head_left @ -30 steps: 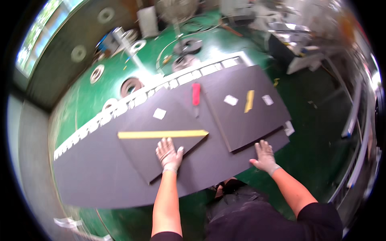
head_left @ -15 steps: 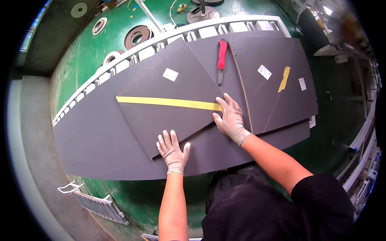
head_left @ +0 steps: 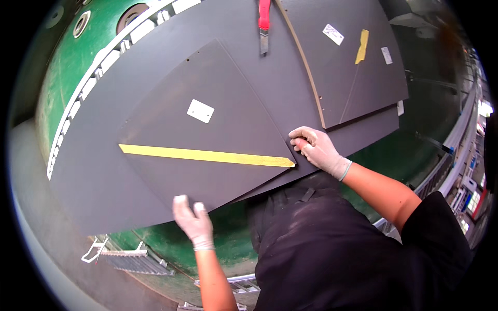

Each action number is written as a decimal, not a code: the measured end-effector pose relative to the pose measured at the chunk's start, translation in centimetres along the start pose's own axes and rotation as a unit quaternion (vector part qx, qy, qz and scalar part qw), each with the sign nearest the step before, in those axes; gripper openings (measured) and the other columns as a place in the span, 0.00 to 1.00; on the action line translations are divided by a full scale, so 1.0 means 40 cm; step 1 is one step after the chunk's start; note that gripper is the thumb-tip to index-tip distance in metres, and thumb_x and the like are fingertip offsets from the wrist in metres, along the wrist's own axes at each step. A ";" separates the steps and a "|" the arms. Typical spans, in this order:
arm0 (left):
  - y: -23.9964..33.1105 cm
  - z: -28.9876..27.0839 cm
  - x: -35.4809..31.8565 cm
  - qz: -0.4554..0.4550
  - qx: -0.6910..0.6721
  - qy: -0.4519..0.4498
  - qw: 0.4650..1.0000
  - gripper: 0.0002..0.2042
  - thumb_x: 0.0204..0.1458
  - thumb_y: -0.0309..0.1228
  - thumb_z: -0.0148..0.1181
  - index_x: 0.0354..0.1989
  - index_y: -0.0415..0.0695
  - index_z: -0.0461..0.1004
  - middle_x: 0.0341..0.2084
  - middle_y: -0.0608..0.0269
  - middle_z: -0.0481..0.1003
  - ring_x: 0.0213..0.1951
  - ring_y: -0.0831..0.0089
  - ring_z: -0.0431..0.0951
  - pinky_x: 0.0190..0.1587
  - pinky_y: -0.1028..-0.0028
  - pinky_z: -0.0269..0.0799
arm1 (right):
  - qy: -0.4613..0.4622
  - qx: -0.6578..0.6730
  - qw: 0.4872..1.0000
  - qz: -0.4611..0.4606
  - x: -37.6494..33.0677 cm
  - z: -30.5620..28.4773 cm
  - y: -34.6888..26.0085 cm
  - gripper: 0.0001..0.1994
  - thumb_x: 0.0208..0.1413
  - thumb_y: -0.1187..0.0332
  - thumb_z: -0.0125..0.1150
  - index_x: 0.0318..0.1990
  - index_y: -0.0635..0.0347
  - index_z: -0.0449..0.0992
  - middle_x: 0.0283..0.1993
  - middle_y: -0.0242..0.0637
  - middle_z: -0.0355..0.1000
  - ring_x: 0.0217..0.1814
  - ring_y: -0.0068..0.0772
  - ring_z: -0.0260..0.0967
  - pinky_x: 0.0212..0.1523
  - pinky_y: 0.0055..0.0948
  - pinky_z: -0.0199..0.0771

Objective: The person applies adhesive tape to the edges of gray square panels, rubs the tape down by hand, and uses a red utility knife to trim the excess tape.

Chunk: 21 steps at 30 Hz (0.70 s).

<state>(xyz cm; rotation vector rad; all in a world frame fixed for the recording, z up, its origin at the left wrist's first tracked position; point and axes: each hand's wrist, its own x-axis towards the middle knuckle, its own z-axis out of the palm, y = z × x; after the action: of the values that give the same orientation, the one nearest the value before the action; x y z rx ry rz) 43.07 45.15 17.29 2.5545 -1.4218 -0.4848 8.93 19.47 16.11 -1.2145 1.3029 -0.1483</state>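
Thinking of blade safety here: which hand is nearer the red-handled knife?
Right. The right hand is below the knife and to its right, apart; the left hand is farther off, by the near corner of the panel with the long yellow strip.

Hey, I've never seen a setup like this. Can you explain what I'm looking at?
There's no machine: these are a person's own gloved hands. The view comes from a fisheye camera worn on their head, looking down, so straight edges bend. The left hand is at the near edge of a dark panel crossed by a yellow strip. The right hand, curled, is by its right corner. I can't tell whether either grips anything. A second panel and a red-handled knife lie on the larger board beneath.
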 end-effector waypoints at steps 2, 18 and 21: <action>-0.079 -0.011 0.091 -0.073 -0.015 0.077 0.994 0.26 0.65 0.35 0.56 0.65 0.29 0.64 0.65 0.39 0.64 0.68 0.46 0.62 0.73 0.53 0.54 | 0.020 -0.098 0.994 -0.051 -0.030 0.020 0.009 0.13 0.62 0.72 0.57 0.52 0.63 0.77 0.42 0.44 0.81 0.43 0.35 0.79 0.47 0.32 0.78; -0.196 -0.026 0.096 -0.226 -0.376 -0.044 0.898 0.25 0.55 0.34 0.67 0.59 0.34 0.69 0.49 0.53 0.71 0.47 0.65 0.75 0.53 0.66 0.73 | 0.184 0.006 0.978 0.096 -0.328 0.258 0.267 0.21 0.65 0.50 0.63 0.45 0.62 0.73 0.34 0.28 0.68 0.37 0.22 0.68 0.44 0.27 0.72; -0.229 -0.061 0.099 -0.263 -0.384 -0.138 0.874 0.26 0.55 0.35 0.67 0.58 0.34 0.70 0.47 0.53 0.72 0.43 0.67 0.76 0.48 0.68 0.75 | 0.161 0.007 0.969 0.185 -0.336 0.243 0.266 0.30 0.65 0.37 0.55 0.47 0.60 0.73 0.35 0.28 0.68 0.33 0.21 0.69 0.32 0.25 0.75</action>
<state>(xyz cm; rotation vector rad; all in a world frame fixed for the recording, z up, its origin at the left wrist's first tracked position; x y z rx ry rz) 53.16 46.63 15.96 2.1761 -0.3768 -1.2418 6.31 38.97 14.90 -0.9372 1.7873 -0.0859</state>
